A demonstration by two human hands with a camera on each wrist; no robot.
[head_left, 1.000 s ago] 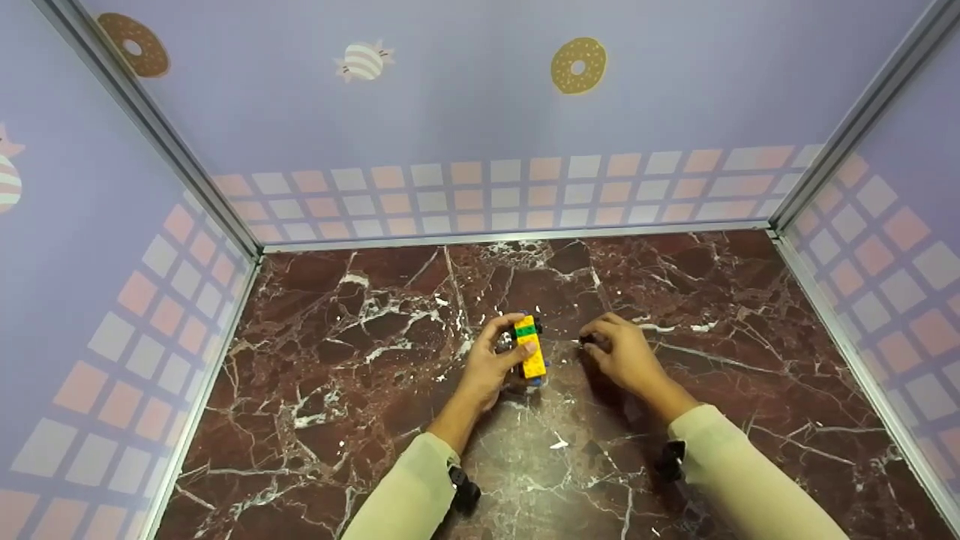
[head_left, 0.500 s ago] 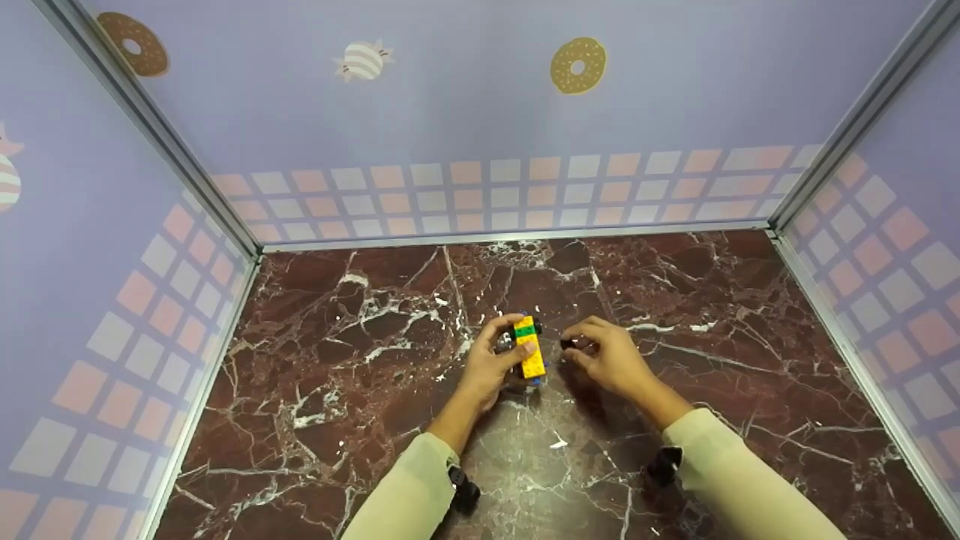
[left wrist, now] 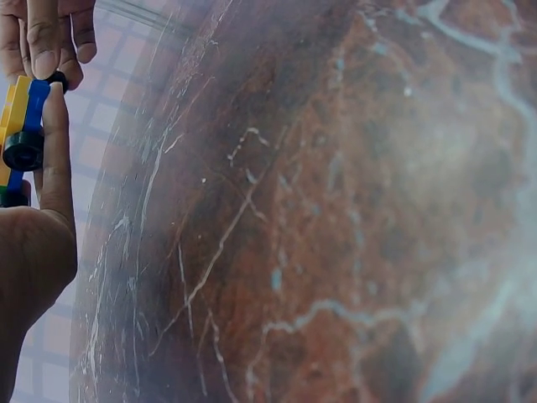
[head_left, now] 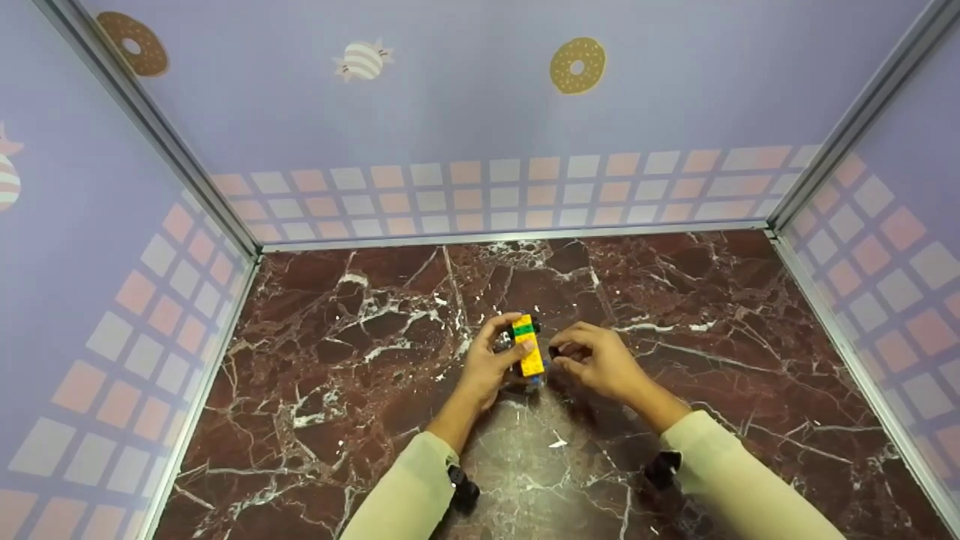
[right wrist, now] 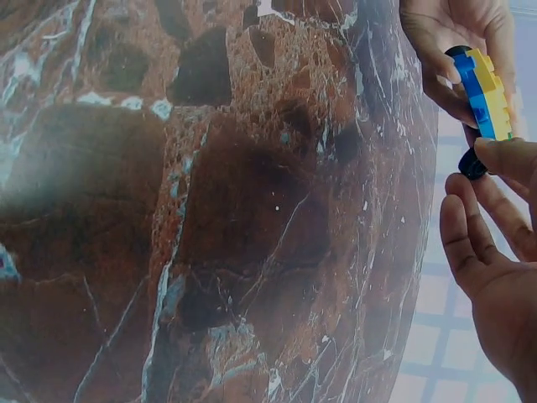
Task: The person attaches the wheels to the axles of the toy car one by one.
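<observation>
My left hand (head_left: 484, 367) grips a toy car of building bricks (head_left: 529, 361) over the middle of the table, thumb on its studded yellow top. One green brick (head_left: 523, 329) crosses that top, and a blue base (left wrist: 35, 105) runs beneath. Black wheels sit on the car, one of them (left wrist: 23, 151) plain in the left wrist view. Just right of the car, my right hand (head_left: 600, 364) pinches a small black wheel (head_left: 554, 352) between thumb and fingers. In the right wrist view this wheel (right wrist: 471, 164) is right at the car's blue side.
Dark red marbled tabletop (head_left: 360, 435) spreads around both hands. Purple panels with printed donuts and squares (head_left: 465, 97) close off the back and both sides, edged by metal strips (head_left: 517, 237). A dark wrist device (head_left: 463, 487) sits on each sleeve.
My right hand has moved left with the black wheel, from a clear gap up close to the car. The left hand and the car have hardly moved.
</observation>
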